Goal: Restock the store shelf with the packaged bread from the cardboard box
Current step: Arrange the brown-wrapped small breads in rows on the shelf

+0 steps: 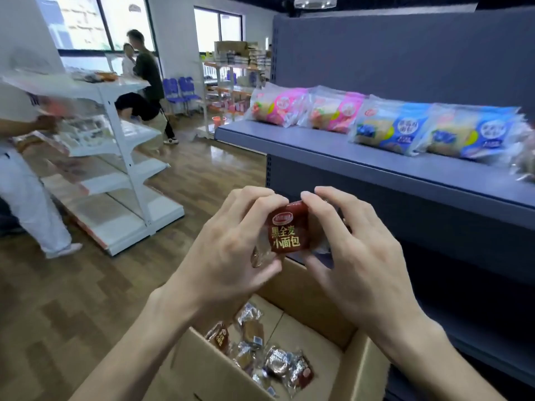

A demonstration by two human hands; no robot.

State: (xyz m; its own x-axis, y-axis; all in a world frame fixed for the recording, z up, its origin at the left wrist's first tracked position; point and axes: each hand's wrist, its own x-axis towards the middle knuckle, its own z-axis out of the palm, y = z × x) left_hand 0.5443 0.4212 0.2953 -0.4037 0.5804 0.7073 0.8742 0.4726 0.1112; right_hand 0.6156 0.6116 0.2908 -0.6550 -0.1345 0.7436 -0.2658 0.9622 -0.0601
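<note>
Grey store shelf (376, 157) on my right, pink and blue bread bags (388, 123) lined along its top tier. Cardboard box (307, 287) open below my arms, a few wrapped buns (260, 351) on its floor. Left hand (228, 250) and right hand (359, 247) both pinch one small red bread packet (286, 233), held above the box, short of the shelf edge.

I'm looking at a small shop: grey metal gondola shelf (376, 166) carrying pink and blue bagged bread packs (388, 125), white metal display rack (121, 157) standing on wood-pattern flooring (202, 175), open brown cardboard box (327, 299) holding wrapped buns.
</note>
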